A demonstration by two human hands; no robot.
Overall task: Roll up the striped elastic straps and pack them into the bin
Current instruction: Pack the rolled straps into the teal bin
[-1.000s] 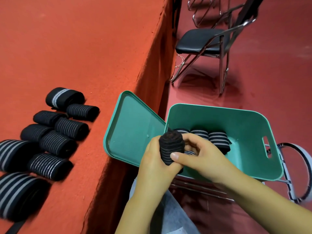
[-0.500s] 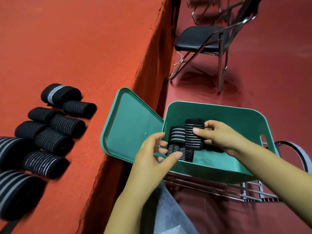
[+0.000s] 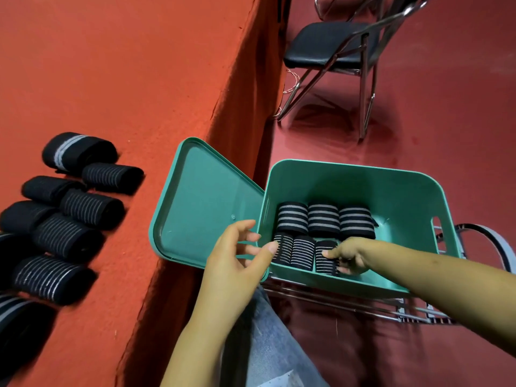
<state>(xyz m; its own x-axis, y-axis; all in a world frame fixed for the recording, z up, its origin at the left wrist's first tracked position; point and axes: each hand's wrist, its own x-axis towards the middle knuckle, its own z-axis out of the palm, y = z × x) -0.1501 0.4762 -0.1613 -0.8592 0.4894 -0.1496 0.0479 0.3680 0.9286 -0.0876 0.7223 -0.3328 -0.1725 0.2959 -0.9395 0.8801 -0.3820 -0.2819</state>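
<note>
Now Six Rolls Lie in the Green Bin

Now the right hand (image 3: 347,255) reaches down inside the teal green rectangular plastic bin (image 3: 402,191). Its thumb and curled fingers grip a black rolled elastic strap with thin white stripes (image 3: 325,258), which stands at the near row of the bin, at the 3 o'clock end of that row. Two more thin-striped black rolls (image 3: 296,251) stand just beside it toward 9 o'clock, touching each other. Behind them, toward 12 o'clock, three black rolls with broad grey stripes (image 3: 324,219) lie side by side in a second row.

The left hand (image 3: 237,263) hovers at the 9 o'clock wall of the bin. Its fingers are loosely spread and they hold nothing; the thumb tip is in front of the first roll of the near row, and I cannot tell if it touches it.

A teal green flat plastic lid (image 3: 201,202) leans open at the 9 o'clock side of the bin and rests partly on the edge of the red felt-covered worktop (image 3: 125,65). On this worktop, far toward 9 o'clock, a group of black striped rolled straps (image 3: 75,219) lies in pairs. A black padded folding chair with chrome metal legs (image 3: 329,48) stands on the red floor (image 3: 446,113) at 12 o'clock, well apart from the bin. At 3 o'clock of the bin an unrolled striped band (image 3: 485,236) makes a loop.
</note>
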